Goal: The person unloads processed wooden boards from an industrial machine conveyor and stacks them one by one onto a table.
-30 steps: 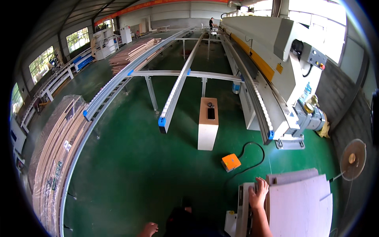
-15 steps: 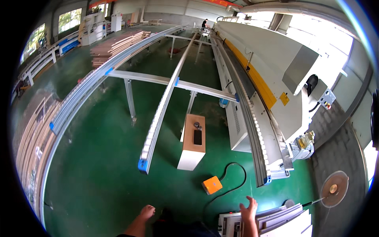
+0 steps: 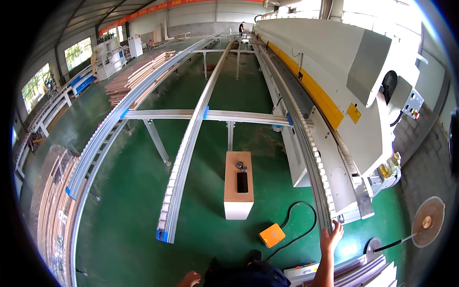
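My right hand [image 3: 331, 237] reaches forward at the near end of the right-hand roller rail [image 3: 306, 158]. Its thumb and fingers are apart, and it overlaps the rail's end; whether it presses on the metal is hard to see. Low in the picture, my left hand [image 3: 192, 278] hangs beside my body with loosely curled fingers and nothing visible in them. An orange foot pedal box [image 3: 272, 235] with a black cable lies on the green floor, left of my right forearm. Ahead stands a white cabinet with a brown top [image 3: 238, 186], bearing a dark knob and a black rectangular opening.
A long white machine with a yellow stripe [image 3: 315, 98] runs along the right. Another roller rail [image 3: 184, 153] and a crossbar [image 3: 244, 116] stand ahead. Stacked panels [image 3: 358, 273] and a round disc on a rod [image 3: 427, 221] are at lower right. A person [image 3: 241, 27] stands far off.
My right hand has moved right and forward to the rail's end. The left hand has dropped toward the lower edge. The view has shifted, with the machine and rails nearer.
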`<state>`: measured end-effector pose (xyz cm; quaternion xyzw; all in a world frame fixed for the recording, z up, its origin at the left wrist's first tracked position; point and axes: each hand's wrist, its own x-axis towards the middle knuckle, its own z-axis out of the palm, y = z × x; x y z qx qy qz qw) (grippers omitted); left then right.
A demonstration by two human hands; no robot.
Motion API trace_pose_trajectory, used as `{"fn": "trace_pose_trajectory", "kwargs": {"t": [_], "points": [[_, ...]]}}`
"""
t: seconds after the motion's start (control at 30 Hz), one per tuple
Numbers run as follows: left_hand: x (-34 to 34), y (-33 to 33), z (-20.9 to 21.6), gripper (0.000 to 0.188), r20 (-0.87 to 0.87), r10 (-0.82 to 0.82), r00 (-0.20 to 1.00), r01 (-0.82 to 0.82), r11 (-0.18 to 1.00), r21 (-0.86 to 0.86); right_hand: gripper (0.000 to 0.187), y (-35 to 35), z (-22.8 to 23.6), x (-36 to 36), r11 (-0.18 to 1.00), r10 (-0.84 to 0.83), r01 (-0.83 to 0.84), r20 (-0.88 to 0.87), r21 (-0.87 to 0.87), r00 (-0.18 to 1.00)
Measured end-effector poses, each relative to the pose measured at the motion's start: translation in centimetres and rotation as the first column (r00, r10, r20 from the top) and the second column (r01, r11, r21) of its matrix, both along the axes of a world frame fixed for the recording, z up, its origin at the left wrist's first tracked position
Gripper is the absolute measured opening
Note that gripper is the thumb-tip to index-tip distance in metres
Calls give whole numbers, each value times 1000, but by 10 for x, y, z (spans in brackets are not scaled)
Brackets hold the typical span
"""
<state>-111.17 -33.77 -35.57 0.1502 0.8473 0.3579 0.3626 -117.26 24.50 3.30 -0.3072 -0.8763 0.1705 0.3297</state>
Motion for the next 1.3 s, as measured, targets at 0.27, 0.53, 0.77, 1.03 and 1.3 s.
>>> {"fn": "trace_pose_trajectory", "kwargs": {"t": [0.27,0.53,0.77,1.03,1.3], "points": [[-55,30,-13,17,516,546,660,-584,805,-106,51,46,-15,-52,997,70,-63,256,-34,964],[-118,139,105,25,187,618,764,-607,786,-116,59,48,-18,-61,999,41,-34,260,-32,965],[-147,91,76,32,-90,60,994,-71,988,-135,62,46,-20,-85,998,66,-61,258,-26,964],[-165,102,72,14,-518,-79,852,65,997,-45,59,50,-22,-109,1000,10,-11,243,2,970],[-174,87,52,19,-197,-404,893,341,894,-289,52,52,-34,-112,1000,5,-8,122,27,993]]}}
